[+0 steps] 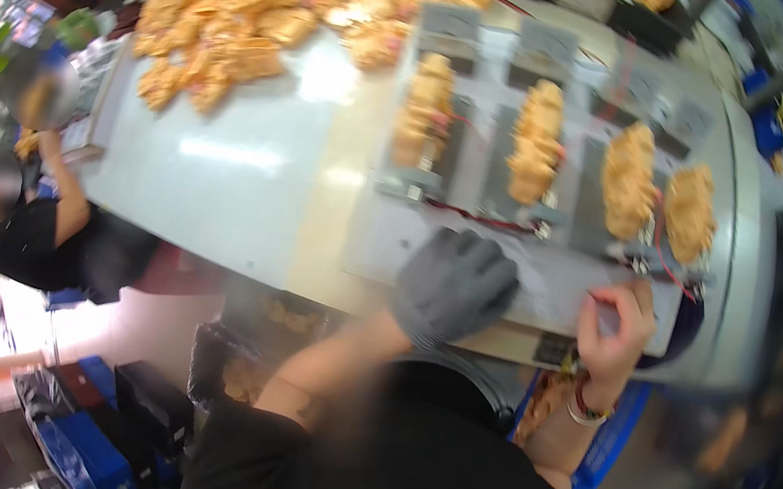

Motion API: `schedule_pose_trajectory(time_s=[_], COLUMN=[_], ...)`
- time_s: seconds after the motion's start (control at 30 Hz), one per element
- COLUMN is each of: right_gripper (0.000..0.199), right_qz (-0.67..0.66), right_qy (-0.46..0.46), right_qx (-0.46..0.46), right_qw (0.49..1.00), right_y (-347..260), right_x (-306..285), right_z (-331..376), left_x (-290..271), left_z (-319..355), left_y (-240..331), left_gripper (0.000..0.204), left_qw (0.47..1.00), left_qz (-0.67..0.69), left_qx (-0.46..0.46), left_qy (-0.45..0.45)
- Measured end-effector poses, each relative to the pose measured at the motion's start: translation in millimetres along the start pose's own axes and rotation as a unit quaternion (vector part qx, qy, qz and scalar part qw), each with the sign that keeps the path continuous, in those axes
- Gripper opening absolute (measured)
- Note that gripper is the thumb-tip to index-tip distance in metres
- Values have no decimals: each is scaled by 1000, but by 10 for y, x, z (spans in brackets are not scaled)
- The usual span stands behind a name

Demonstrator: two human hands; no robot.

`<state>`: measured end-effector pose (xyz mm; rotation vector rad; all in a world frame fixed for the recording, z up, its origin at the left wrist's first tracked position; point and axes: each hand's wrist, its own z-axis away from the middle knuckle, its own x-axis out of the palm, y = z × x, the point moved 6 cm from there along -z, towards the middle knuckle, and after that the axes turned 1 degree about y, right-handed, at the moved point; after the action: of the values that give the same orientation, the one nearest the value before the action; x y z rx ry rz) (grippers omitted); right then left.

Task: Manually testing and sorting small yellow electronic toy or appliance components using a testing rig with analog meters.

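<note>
Left grip [455, 289]: gray-gloved, at the centre of the frame, over the near part of a pale board [376, 247]. Its fingers are curled under and turned away from view; whether they close on anything cannot be told. Right grip [627, 338]: bare, right of centre, at the board's near right part, thumb and fingers bent toward each other with a gap showing between them. The fingertips are blurred, so whether they pinch anything cannot be told. Bracelets [588, 412] circle the right wrist.

Beyond both grips, four lumpy orange-tan pieces stand in a row on the board, from the centre to the right of the frame: first piece [427, 114], second piece [537, 145], third piece [627, 183] and fourth piece [691, 215]. The right grip is nearest the lower ends of the third and fourth. Red and black wires [485, 220] run along the near ends of the row. Gray blocks [544, 51] stand at the far ends.

The board rests on a pale surface [224, 156]. A heap [245, 4] of similar pieces covers its upper left part. Below the surface, lower right, a blue crate [621, 447] contains similar pieces. A co-worker [41, 245] in black occupies the left edge of the frame.
</note>
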<state>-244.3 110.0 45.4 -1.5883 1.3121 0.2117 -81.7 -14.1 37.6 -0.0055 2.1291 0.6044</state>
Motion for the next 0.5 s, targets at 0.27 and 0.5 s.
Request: schedule_pose_trajectory(time_s=[0.27,0.5], right_gripper=[9,7], right_qz=[-19,-36], right_qy=[2,2], right_qx=[-1,-6], right_qw=[1000,999], right_y=[9,21], right_x=[-3,39], right_z=[68,50], left_x=[13,1], left_z=[31,42], left_y=[27,-11], left_gripper=[15,15], left_qw=[999,999], left_qz=[9,8], left_qx=[4,2], left_qy=[37,49])
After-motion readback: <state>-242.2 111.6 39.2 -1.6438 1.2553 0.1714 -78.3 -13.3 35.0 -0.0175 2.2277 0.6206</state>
